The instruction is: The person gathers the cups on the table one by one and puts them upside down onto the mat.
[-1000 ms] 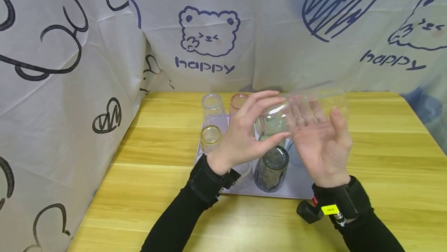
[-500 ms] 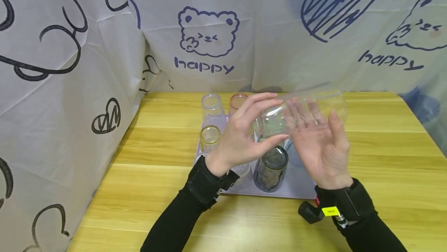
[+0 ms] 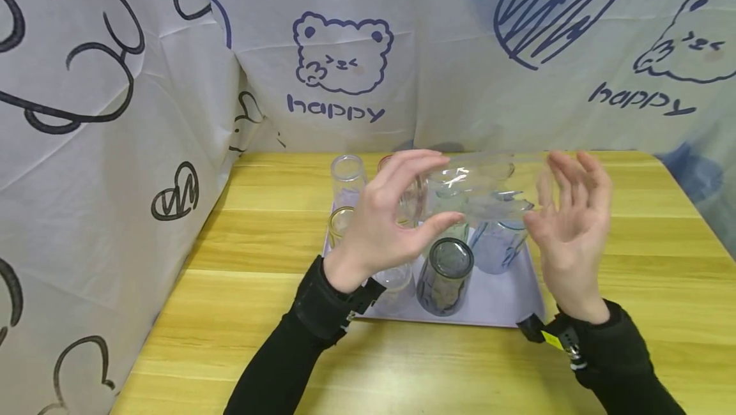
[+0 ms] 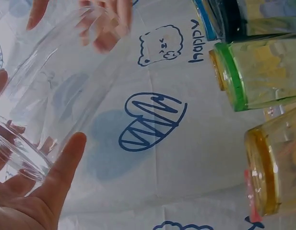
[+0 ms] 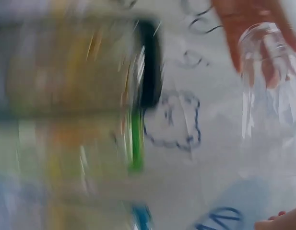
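A clear drinking glass (image 3: 489, 185) lies on its side in the air above the tray, its mouth facing right. Fingers and thumb of my left hand (image 3: 385, 217) grip it round the base end. My right hand (image 3: 575, 230) is at the mouth end, fingers loosely bent; whether it touches the rim I cannot tell. From the left wrist, the glass (image 4: 66, 81) slants up from my left hand (image 4: 54, 196), with the right hand (image 4: 107, 24) seen beyond it. In the right wrist view, only fingertips of my right hand (image 5: 284, 221) show.
Upside-down coloured glasses stand on a lavender tray (image 3: 517, 303) on the wooden table (image 3: 241, 313): dark grey (image 3: 445, 281) in front, blue (image 3: 497, 249) to its right, green (image 3: 454, 233) behind, yellow-rimmed (image 3: 340, 226) and lilac (image 3: 347, 179) at left. A printed curtain (image 3: 448, 83) hangs behind.
My right hand has moved right, from behind the glass to its mouth end, and turned. The glass has levelled, and the left hand has shifted slightly left, still gripping the base end.
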